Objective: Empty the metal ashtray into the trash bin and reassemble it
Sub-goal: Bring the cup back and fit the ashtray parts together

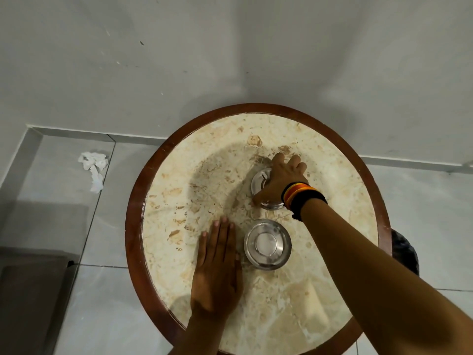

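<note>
Two metal ashtray parts lie on a round marble table (184, 175) with a brown wooden rim. The open metal bowl (267, 244) sits near the table's middle and looks empty. Just behind it is the metal lid (259, 181), with my right hand (281, 181) over it, fingers and thumb closed around its edge. My left hand (217, 262) rests flat on the marble to the left of the bowl, fingers together, holding nothing. A dark trash bin (405, 252) peeks out beyond the table's right edge.
A grey wall stands right behind the table. Crumpled white paper (94, 167) lies on the tiled floor at the left. A dark flat object (30, 290) occupies the lower left corner. Colourful bands circle my right wrist (302, 198).
</note>
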`<state>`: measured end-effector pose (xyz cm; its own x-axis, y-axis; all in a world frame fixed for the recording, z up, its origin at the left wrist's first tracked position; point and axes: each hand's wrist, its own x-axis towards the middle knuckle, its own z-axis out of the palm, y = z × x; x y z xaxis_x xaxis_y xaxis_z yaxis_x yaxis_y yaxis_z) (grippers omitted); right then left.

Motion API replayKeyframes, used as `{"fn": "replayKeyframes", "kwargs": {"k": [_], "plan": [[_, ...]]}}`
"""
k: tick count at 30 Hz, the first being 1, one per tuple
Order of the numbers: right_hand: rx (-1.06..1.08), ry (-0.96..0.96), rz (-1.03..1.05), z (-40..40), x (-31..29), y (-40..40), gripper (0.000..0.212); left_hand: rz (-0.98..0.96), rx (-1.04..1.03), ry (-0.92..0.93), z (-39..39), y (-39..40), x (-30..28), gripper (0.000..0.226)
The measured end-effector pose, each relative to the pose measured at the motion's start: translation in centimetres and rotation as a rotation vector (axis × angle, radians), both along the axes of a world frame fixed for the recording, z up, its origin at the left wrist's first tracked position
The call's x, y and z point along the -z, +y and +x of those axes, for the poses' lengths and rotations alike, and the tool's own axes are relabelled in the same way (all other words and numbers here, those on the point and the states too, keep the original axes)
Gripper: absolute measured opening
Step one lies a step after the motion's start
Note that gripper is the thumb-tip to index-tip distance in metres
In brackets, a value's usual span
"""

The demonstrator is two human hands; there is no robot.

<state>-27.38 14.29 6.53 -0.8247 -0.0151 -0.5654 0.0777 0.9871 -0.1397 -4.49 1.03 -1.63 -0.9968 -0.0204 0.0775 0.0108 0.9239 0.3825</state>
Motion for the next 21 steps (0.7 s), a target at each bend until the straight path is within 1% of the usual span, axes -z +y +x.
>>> {"fn": "replayKeyframes", "kwargs": {"k": [4, 7, 9, 11, 13, 15, 16, 18, 21], "plan": [[-0.014, 0.187, -0.06, 2.2, 0.4, -0.9, 0.101, -0.015, -0.003, -0.003, 0.1, 0.1, 0.0, 0.062], [-0.049, 0.393, -0.065, 4.0, 0.9, -1.4, 0.091, -0.064, -0.004, -0.013, -0.1, 0.2, -0.2, 0.062], [-0.044, 0.465, -0.096, 4.9, 1.0, -1.2, 0.086, -0.083, -0.004, -0.023, -0.2, 0.3, -0.3, 0.062], [-0.002, 0.481, -0.158, 5.3, 0.7, -0.5, 0.084, -0.103, -0.008, -0.04, -0.2, 0.3, -0.3, 0.062], [0.049, 0.517, -0.268, 5.3, -0.3, 0.6, 0.088, -0.122, -0.015, -0.05, -0.1, 0.3, -0.2, 0.062], [0.036, 0.563, -0.359, 6.0, -2.0, 1.9, 0.092, -0.114, -0.009, -0.057, -0.1, 0.3, -0.1, 0.063], [0.001, 0.553, -0.377, 6.8, -3.0, 2.5, 0.093, -0.102, -0.005, -0.058, -0.1, 0.3, -0.1, 0.064], [-0.105, 0.446, -0.358, 9.5, -4.4, 3.3, 0.095, -0.07, -0.009, -0.059, -0.1, 0.3, -0.1, 0.063], [-0.301, 0.255, -0.22, 13.8, -4.5, 3.3, 0.096, -0.092, -0.011, -0.062, -0.1, 0.1, -0.1, 0.064]]}}
